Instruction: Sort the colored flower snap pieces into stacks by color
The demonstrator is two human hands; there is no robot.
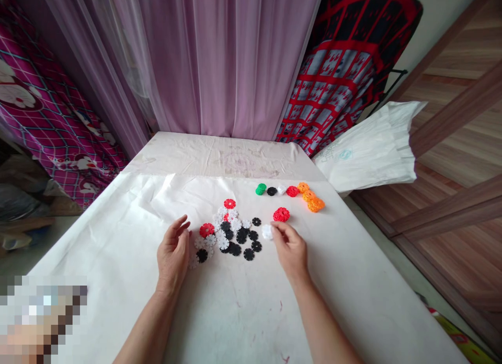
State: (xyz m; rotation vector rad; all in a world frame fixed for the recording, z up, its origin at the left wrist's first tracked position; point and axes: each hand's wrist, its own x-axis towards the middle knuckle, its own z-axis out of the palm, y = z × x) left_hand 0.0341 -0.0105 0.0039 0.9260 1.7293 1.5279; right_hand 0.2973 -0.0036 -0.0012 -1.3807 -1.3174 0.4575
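Observation:
Flower-shaped notched plastic discs in white, black and red lie in a loose pile, with a white disc (223, 242) near its middle. To the left of the pile is my left hand (174, 251), its fingers loosely curved and apart, with nothing seen in it. My right hand (289, 247) pinches a white notched disc (267, 231) between thumb and fingertips, right of the pile; whether it is one disc or several, I cannot tell. Just beyond that hand sits a stack of red discs (281, 214).
Farther back stand small stacks: green (261, 189), black (272, 191), white (281, 189), red (292, 191) and orange (315, 204). A white cloth covers the table (219, 311). A white bag (372, 149) hangs by its right edge; a purple curtain (219, 60) is behind.

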